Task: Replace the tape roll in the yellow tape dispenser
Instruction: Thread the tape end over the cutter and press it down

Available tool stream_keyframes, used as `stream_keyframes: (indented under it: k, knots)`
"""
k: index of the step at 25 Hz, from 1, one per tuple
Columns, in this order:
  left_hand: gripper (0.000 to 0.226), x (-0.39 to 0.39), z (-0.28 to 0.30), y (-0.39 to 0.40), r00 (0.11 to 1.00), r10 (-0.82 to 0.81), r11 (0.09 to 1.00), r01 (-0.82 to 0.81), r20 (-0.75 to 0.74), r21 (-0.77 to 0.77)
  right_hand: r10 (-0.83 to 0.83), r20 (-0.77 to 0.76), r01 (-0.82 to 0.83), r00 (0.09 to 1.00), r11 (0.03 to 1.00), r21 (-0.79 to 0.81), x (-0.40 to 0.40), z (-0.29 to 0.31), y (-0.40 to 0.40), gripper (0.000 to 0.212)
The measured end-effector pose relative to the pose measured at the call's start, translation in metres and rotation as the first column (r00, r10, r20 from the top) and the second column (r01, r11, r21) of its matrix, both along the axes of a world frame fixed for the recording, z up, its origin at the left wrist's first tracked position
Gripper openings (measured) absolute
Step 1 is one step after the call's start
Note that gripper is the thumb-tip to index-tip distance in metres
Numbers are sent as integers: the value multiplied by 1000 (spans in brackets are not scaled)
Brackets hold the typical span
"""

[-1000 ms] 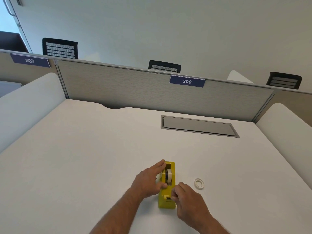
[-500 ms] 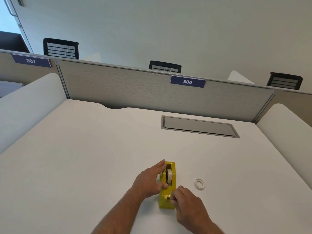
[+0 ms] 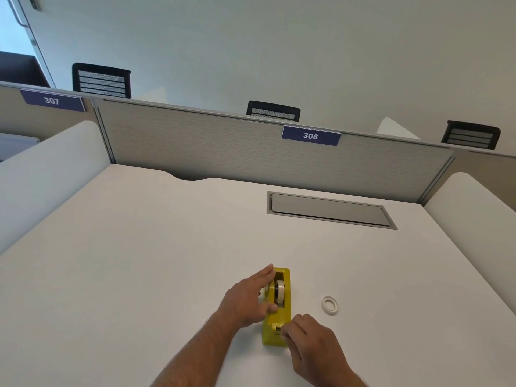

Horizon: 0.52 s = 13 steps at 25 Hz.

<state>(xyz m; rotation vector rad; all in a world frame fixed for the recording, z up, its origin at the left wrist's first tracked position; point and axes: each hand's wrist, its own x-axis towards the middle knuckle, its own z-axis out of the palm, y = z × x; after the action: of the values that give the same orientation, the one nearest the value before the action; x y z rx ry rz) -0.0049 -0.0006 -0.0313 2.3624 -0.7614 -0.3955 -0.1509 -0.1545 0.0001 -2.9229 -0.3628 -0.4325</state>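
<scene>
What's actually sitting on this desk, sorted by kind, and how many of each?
Yellow tape dispenser: 1
Tape roll seated in the dispenser: 1
Loose white ring lying flat on the desk: 1
Total: 3

The right hand point(image 3: 312, 344) hides the yellow tape dispenser's point(image 3: 276, 325) cutter end.

yellow tape dispenser point(image 3: 276, 321) upright on desk | tape roll point(image 3: 280, 291) seated inside
</scene>
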Motion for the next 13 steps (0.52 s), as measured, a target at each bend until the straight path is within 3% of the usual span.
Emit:
stream_keyframes:
  k: [5, 13]
  knots:
    - [88, -1, 1, 0, 1000, -3, 1000, 3, -4, 5, 77, 39, -74, 996, 995, -69, -1, -16, -4, 17]
    - [87, -1, 2, -1, 1000, -23, 1000, 23, 1, 22, 52, 46, -52, 998, 999, -7, -1, -17, -6, 14]
